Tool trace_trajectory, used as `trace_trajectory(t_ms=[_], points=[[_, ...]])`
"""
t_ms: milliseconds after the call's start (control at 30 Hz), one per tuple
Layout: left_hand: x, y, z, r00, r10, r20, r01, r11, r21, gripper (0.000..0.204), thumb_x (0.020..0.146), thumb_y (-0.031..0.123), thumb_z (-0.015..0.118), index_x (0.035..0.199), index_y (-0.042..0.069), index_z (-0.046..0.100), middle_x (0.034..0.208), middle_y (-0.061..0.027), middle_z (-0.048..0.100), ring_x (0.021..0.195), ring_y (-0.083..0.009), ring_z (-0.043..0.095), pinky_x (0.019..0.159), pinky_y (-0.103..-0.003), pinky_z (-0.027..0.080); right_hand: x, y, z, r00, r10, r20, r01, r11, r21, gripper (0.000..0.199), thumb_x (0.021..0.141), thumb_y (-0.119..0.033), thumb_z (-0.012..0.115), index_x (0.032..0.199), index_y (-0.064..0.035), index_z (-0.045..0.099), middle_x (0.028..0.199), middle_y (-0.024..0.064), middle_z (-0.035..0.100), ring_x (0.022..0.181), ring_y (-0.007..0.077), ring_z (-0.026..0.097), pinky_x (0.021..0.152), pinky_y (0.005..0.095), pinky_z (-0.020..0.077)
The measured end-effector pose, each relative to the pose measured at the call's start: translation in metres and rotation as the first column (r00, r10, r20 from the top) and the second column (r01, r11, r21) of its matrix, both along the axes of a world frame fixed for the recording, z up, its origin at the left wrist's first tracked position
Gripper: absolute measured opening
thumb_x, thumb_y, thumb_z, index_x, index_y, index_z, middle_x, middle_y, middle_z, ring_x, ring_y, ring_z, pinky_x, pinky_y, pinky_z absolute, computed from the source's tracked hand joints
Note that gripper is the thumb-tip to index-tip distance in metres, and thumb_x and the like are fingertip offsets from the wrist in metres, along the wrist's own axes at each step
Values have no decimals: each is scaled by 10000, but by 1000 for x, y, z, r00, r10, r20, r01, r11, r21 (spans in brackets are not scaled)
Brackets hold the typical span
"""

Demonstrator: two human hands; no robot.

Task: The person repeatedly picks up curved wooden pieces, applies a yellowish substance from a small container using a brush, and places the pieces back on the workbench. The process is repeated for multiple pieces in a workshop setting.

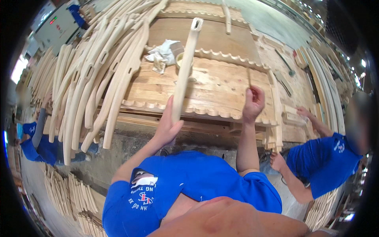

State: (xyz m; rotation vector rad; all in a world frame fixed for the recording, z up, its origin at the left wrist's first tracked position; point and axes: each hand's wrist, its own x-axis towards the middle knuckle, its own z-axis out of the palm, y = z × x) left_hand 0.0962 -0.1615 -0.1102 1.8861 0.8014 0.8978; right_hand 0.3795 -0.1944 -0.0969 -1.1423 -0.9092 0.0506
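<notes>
A pale, squared wooden furniture piece [184,73] stands tilted up in front of me, a slot cut into its upper end. My left hand [167,126] is wrapped round its lower part. Above the right side of the bench, my right hand [254,103] pinches a thin brown stick [248,79] pointing away from me; its far tip is too small to make out. Partly hidden behind the wooden piece is a small round tub [180,60]. A crumpled white cloth [162,53] lies to the left of the tub.
Scalloped wooden rails [233,59] edge the bench top [221,85]. Many curved, slotted wooden pieces [90,75] are stacked at the left. A hammer [286,63] lies at the right. One co-worker [327,164] handles wood there; another [39,136] is at far left.
</notes>
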Motion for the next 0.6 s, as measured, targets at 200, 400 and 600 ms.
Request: trace_trajectory(t_ms=[200,400,600], points=[[175,-1,20,922,-247,300,298,944,-140,865,694,33,526,1433,16,75,1402,-205,227,1284,-282,282,1031,-358,306,58,-132,-37,936,-305,-177,307,952,-14,157,846,-1,578,1001,6,550,876,25,548,776,79,501,705,207,421],[341,-31,-17,974,-117,196,190,892,-411,854,734,83,535,1429,56,40,1346,-281,271,1195,-377,392,1003,-417,340,46,-229,-32,862,-423,-279,447,894,25,107,846,-14,584,938,-20,529,806,12,525,647,55,449,524,177,346],[393,-65,-10,955,-261,-143,122,781,-612,888,800,239,542,1435,99,-63,1316,-309,327,1201,-433,389,988,-504,345,18,-269,-40,706,-639,-305,647,758,-89,110,848,-20,584,940,-38,528,767,2,526,577,39,430,464,165,302]])
